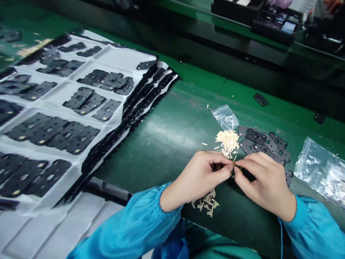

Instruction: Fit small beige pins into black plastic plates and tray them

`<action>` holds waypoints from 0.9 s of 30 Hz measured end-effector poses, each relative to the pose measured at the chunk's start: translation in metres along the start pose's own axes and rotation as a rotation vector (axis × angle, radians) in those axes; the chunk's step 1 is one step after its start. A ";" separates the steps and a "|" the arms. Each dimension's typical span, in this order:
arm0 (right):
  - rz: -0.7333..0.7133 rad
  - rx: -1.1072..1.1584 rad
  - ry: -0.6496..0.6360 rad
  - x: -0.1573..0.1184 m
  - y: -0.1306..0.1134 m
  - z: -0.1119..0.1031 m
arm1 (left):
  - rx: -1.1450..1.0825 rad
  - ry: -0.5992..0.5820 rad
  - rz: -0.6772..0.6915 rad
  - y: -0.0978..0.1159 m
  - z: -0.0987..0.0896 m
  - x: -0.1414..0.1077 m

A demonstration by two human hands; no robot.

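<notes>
Head: L hand (201, 176) nr R hand (265, 183); tray edge (136, 102) apart.

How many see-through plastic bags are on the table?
2. A small clear bag lies just beyond the pile of pale pieces; a bigger clear bag lies right of the black parts. Another could be hidden inside the bigger one.

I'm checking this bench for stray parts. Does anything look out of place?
One black plate lies alone beyond the pile of similar plates, and a second plate lies farther right. A few pale strips are also scattered apart from their heap.
</notes>
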State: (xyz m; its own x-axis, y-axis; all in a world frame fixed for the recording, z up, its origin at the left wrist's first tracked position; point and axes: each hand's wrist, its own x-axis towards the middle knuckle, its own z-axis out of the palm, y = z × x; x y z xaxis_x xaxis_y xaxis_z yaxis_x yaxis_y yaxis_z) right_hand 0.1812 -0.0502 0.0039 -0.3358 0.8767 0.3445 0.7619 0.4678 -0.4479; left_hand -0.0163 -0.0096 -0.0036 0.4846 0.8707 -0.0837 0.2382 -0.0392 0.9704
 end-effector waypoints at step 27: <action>-0.301 -0.148 0.118 -0.003 0.009 -0.003 | -0.365 -0.037 -0.118 0.000 -0.001 0.003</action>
State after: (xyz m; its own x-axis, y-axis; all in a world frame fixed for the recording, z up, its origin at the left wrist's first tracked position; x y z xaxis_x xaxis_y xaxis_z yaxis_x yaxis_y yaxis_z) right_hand 0.1911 -0.0494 0.0014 -0.4979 0.6786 0.5401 0.7132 0.6747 -0.1903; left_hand -0.0159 -0.0065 -0.0040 0.5032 0.8403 -0.2017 -0.0174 0.2433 0.9698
